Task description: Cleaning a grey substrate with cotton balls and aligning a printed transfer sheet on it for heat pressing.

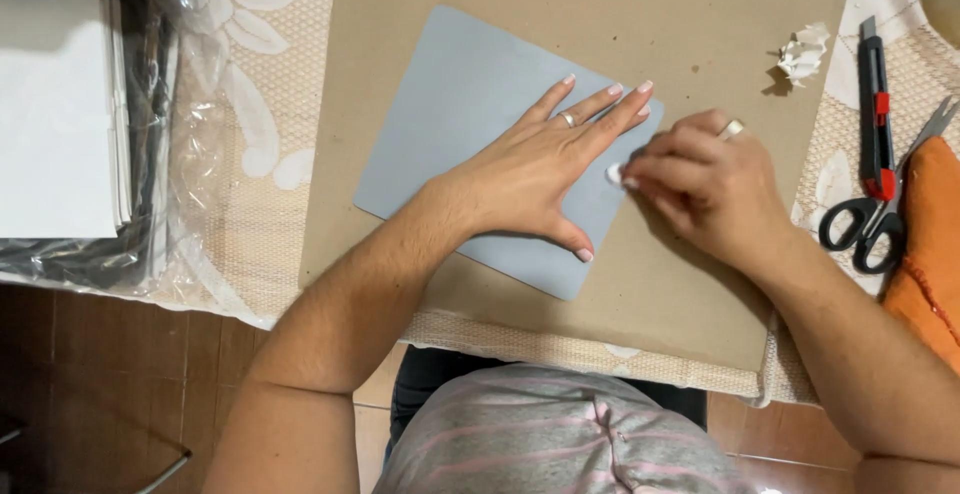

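Grey-blue rectangular sheet [470, 124] lies skewed on a large brown cardboard board [700, 14], pressed flat by the left hand [535, 169], fingers spread wide. The right hand [705, 184] pinches a small white scrap [613, 173] at the sheet's right edge. Judging by 1 crumpled white paper wad [803, 52] nearby, some peeling looks done; that edge remains.

Left hand [535, 169]: palm down, flat, fingers spread and straight, pointing far-right; ring on one finger; thumb stretched toward near side. Right hand [700, 184]: curled, fingertips [628, 176] pinched together, just beside left hand's fingers; ring visible. Both forearms bare, angled inward from near edge.
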